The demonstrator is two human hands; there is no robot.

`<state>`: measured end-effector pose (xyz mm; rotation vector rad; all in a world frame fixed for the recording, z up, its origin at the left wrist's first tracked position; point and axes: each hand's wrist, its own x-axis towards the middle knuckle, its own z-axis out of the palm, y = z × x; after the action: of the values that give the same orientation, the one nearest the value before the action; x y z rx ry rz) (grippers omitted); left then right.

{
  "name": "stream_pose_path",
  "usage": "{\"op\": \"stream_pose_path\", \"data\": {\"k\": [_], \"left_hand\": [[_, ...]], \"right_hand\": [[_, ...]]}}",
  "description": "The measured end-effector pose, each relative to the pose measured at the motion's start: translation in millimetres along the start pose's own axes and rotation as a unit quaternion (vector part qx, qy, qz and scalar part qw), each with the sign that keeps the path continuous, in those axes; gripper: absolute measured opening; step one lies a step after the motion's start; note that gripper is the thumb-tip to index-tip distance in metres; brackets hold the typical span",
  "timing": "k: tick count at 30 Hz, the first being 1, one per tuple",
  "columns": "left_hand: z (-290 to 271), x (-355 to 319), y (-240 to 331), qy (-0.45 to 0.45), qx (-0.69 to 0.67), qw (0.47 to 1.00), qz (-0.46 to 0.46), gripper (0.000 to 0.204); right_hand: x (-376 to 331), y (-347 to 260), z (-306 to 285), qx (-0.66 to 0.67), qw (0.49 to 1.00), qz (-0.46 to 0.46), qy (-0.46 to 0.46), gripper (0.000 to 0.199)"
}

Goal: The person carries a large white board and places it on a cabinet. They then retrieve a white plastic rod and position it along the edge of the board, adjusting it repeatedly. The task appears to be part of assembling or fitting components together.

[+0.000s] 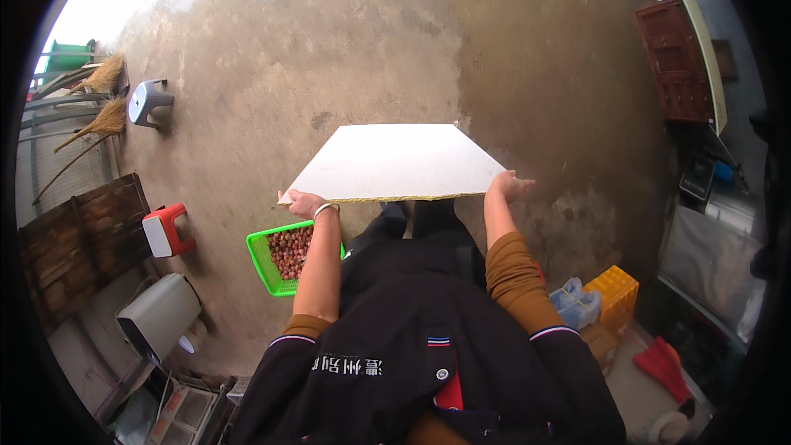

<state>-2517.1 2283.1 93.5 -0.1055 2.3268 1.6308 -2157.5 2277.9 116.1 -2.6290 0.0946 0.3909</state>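
Note:
A flat white board (400, 161) with a rough yellowish near edge is held out in front of my body, across both hands. My left hand (306, 203), with a pale bangle at its wrist, grips the board's near left corner. At the near right corner my right hand (511, 186) holds the edge. The fingers under the board are partly hidden. Below my left forearm, a bright green plastic basket (257, 249) stands on the floor with many small reddish-brown round bulbs (290, 252) inside.
A red and white stool (167, 231) and a grey stool (148, 104) stand at the left, near straw brooms (105, 119). On the right are a yellow crate (616, 297), a blue plastic bag (574, 303), red gloves (662, 368) and a dark red wooden cabinet (677, 62). The floor is concrete (395, 49).

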Motion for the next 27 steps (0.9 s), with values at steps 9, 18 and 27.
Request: {"op": "stream_pose_path", "data": {"k": [9, 18, 27], "left_hand": [[-33.5, 5.7, -20.3, -0.022, -0.026, 0.999, -0.003, 0.041], [-23.0, 26.9, -41.4, 0.028, 0.024, 0.994, 0.105, 0.033], [-32.7, -5.8, -3.2, 0.034, 0.064, 0.997, 0.009, 0.033]], "right_hand": [[5.3, 41.1, -3.9, -0.012, 1.0, -0.006, 0.005, 0.063], [19.3, 49.8, 11.8, 0.089, 0.994, -0.021, 0.051, 0.049], [29.0, 57.6, 10.1, -0.01, 0.999, -0.023, 0.046, 0.041]]}}
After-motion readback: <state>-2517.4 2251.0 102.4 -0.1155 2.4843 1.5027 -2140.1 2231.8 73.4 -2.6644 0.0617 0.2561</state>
